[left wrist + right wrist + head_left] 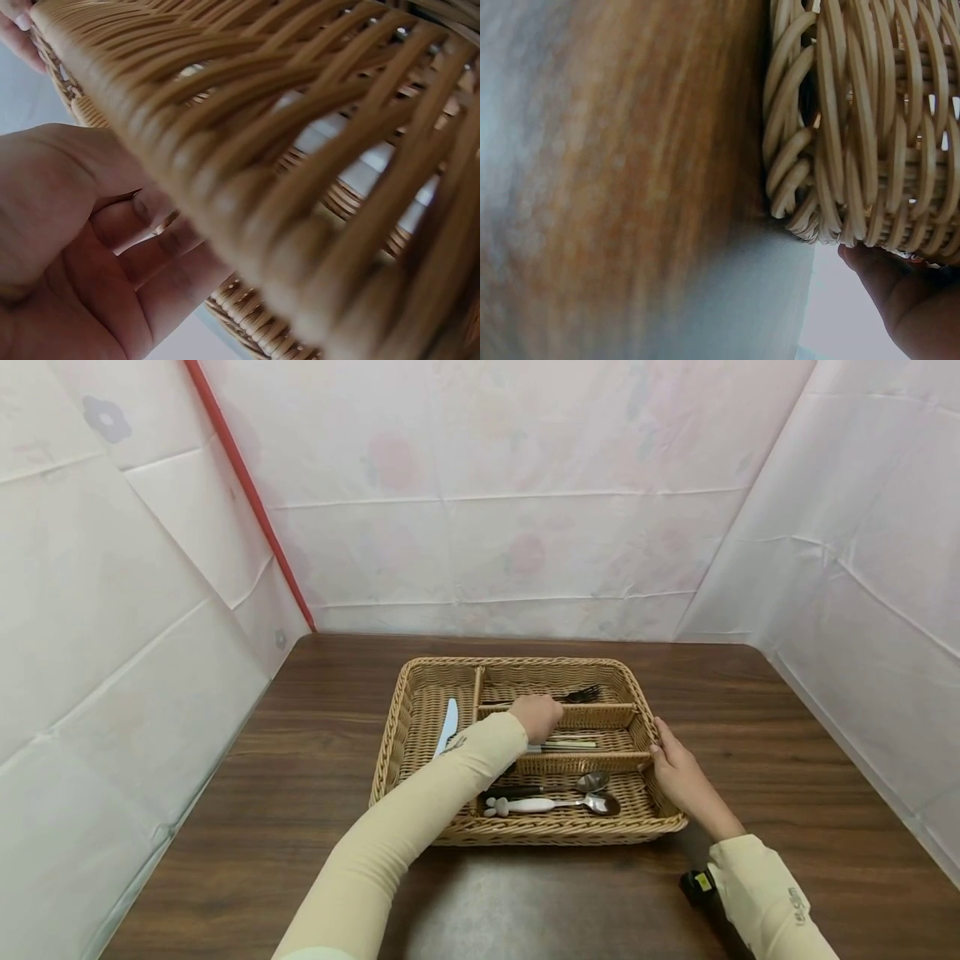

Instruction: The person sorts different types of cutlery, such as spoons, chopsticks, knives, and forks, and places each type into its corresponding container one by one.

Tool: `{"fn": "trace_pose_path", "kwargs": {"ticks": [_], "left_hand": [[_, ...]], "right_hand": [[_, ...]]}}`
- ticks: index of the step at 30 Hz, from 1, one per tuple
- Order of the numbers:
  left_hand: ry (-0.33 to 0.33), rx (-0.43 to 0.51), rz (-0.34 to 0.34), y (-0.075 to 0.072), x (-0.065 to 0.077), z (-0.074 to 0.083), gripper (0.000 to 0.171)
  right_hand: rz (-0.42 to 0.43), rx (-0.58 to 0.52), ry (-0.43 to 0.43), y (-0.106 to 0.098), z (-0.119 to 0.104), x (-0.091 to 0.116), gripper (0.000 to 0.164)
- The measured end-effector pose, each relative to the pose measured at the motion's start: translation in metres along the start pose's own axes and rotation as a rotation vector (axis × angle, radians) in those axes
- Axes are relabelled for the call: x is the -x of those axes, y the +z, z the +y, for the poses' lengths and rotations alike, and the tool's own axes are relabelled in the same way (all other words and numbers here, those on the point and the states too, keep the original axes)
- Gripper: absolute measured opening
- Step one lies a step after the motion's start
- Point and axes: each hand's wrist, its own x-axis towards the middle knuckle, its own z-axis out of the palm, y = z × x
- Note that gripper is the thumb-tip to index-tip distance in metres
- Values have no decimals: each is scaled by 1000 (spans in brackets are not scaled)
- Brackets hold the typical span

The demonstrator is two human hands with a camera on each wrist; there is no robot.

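A wicker cutlery basket (577, 835) with several compartments lies on the brown table. My left hand (536, 717) reaches down at the divider (600, 717) between the back and middle compartments. Its fingers (176, 251) bend behind a wicker edge in the left wrist view; their tips are hidden and I cannot tell what they hold. My right hand (681, 777) grips the basket's right rim, thumb over it and fingers along the outside. Near the left hand lie a dark fork (583, 695) in the back compartment and thin light-coloured handles (573, 745) in the middle one.
A pale-bladed knife (448, 725) lies in the left compartment, partly behind my left sleeve. The front compartment holds a dark-handled spoon (592, 782) and a white-handled spoon (531, 805) with a figure on its end. Pale sheets (487, 552) hang around the table.
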Motion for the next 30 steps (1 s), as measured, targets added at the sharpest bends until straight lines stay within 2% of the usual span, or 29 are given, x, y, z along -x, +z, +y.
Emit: {"fn": "trace_pose_path", "kwargs": {"ticks": [5,16,30], "left_hand": [[-21,-21,-18,4,1,2,15],[-18,-54,-24,9,1,3,20],[-47,-88,-25,9,0,3,21]], "right_hand": [[3,1,-4,1,1,1,55],[1,3,3,1,1,1,56],[-11,5,-2,0,3,-1,56]]}}
